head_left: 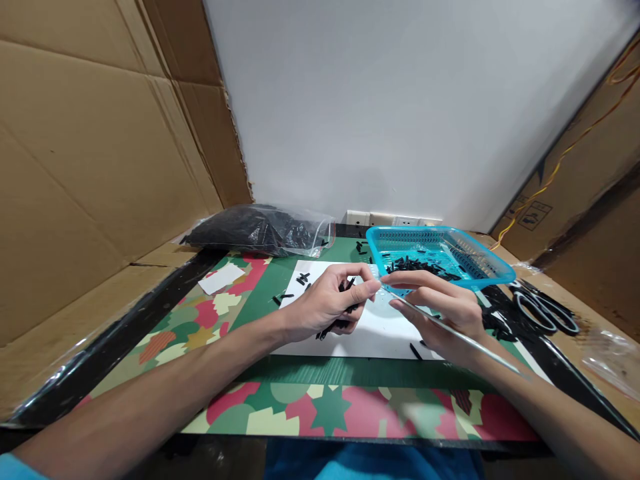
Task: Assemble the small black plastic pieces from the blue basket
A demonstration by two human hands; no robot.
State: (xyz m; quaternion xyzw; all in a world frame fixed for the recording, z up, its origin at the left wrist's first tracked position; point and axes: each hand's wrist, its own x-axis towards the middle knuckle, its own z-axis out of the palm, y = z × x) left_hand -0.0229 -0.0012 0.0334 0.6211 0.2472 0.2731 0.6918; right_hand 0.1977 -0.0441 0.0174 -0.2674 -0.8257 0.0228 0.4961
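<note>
The left hand [335, 301] curls around a bunch of black strips [345, 319]; the right hand [445, 308] pinches a thin rod [465, 341]. Their fingertips nearly meet above a white sheet [345, 348]; I cannot tell whether they touch. Far right, a blue basket [501, 275] holds loose black pieces [417, 267], its near edge partly hidden by the right hand. 1 dark-filled bag [250, 230] lies far left, scissors [543, 308] right.

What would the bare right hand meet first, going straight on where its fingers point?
Probably the bare left hand, just ahead of the right hand, though the depth between them is unclear.
</note>
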